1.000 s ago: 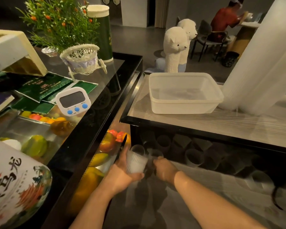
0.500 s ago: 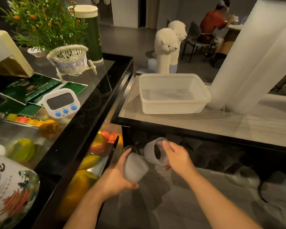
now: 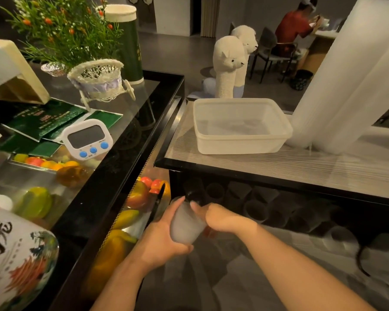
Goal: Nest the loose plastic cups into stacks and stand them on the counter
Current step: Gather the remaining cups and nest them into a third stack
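The cup (image 3: 185, 223) is sitting low below the desk (image 3: 279, 167), tilted. The left hand (image 3: 160, 239) is wrapping it; the right hand (image 3: 220, 217) is pinching its top. More cups (image 3: 254, 209) are lying loose on the shelf, so most nesting remains. The jar (image 3: 16, 261) is showing Chinese characters.

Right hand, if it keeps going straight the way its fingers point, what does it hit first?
The right hand points left, already against the frosted plastic cup that the left hand grips. That cup comes first; beyond it probably the left palm, though depth is unclear.
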Tool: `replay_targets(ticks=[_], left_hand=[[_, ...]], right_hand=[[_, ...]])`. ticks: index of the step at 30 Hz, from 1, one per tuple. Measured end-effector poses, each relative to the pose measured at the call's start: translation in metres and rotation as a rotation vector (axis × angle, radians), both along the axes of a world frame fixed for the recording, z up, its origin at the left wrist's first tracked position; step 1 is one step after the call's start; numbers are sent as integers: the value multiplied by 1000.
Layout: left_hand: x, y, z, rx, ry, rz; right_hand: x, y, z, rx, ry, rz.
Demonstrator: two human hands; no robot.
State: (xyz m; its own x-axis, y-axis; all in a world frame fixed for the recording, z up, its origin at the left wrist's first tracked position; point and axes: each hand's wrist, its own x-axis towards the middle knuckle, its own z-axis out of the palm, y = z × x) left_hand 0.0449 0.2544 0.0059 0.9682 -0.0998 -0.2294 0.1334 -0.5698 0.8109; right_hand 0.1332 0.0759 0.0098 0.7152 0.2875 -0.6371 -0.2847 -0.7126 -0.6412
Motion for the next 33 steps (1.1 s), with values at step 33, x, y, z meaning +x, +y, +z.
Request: replay_targets(ticks=[33], left_hand=[[11, 2, -10, 11, 108, 151]], right_hand=[[-40, -54, -28, 67, -254, -348]])
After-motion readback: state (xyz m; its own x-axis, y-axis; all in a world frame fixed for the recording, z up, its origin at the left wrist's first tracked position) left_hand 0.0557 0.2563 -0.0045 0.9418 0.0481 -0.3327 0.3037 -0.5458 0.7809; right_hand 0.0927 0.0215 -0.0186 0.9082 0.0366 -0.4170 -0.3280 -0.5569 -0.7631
